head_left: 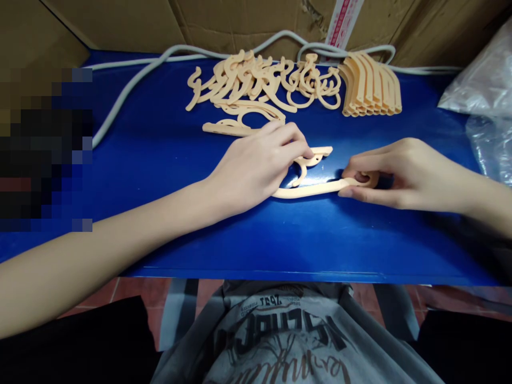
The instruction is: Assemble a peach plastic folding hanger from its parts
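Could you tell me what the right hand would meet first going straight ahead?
The right hand points left; it would likely meet the left hand first, along the peach plastic piece both hold.

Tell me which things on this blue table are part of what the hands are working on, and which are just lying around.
In hand: left hand, right hand, the peach plastic piece both hold; loose pile and neat stack of like pieces behind.
Lying about: grey cable, clear plastic bag, cardboard boxes.
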`<state>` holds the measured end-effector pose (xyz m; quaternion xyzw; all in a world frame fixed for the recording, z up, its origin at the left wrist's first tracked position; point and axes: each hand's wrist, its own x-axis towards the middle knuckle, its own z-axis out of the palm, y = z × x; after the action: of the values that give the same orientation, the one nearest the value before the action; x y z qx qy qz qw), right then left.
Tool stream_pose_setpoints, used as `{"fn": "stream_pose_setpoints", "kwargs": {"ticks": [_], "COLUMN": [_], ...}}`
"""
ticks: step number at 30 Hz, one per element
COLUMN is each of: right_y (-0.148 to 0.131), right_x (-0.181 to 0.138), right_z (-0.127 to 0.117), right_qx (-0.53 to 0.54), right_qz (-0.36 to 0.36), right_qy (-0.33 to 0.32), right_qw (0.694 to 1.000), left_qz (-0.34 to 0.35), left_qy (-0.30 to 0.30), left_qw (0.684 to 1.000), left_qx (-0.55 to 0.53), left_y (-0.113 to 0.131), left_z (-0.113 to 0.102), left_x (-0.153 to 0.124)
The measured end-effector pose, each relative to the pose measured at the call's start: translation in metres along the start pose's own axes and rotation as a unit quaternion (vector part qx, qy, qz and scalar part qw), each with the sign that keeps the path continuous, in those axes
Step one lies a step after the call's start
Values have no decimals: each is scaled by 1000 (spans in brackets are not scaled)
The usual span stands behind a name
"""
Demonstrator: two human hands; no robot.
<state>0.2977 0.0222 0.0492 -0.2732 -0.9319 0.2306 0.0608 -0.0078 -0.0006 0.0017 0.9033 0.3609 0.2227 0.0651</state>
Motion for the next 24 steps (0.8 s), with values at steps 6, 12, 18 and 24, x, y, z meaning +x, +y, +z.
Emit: {"fn": "stream_pose_setpoints", "kwargs": {"ticks": [6,12,18,24], "right_y": [-5,-12,-14,-13], "right_x": [-1,-2,-1,-2], "right_z": [5,11,14,16], "right_qx": [58,51,65,15], "right_qz": [-11,-33,-51,-35], "right_qy": [-49,-21,-16,-8], "right_qw": [997,998,996,999], "left_qz": [28,81,112,69], "left_qy": [3,3,-39,-64], "left_qw": [999,993,985,988], "left_qx": [-25,-83,-122,-124], "left_y": [-3,2,2,5], "left_z": [2,4,6,3], "left_x": [1,2,0,1]}}
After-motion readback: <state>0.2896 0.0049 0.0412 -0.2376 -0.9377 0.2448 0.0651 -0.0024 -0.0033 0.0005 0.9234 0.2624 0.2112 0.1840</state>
